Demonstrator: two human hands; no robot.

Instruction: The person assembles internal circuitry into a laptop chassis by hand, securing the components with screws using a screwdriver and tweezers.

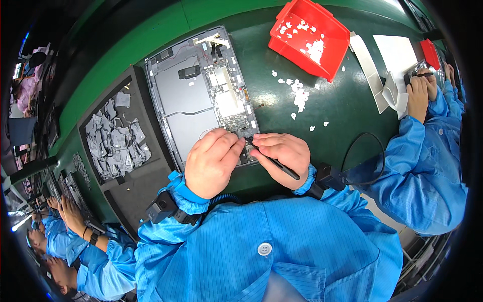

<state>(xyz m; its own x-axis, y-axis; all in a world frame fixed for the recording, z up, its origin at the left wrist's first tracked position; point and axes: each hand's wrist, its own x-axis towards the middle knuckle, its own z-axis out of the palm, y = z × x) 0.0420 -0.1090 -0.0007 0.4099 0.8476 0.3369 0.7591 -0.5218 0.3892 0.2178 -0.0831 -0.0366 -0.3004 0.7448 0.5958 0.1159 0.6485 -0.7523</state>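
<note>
An opened tablet or thin laptop housing (188, 95) lies in front of me, its long circuit board (226, 95) running down the right side. My right hand (284, 153) grips a slim black rod-like tool (283, 168) with a rounded rear end; its tip is hidden by the fingers at the board's near end. Close beside it, my left hand (214, 163) has its fingers pinched together over the same near end. Whatever the left fingertips hold, if anything, is hidden. A thin pale wire (205, 133) curves out by the left hand.
Left of the housing, a dark foam tray (143, 183) holds a pile of grey cut pieces (113, 138). A red bin (332, 43) with small white tabs stands at the far right; more white tabs (300, 95) lie scattered on the green table. Co-workers sit on both sides.
</note>
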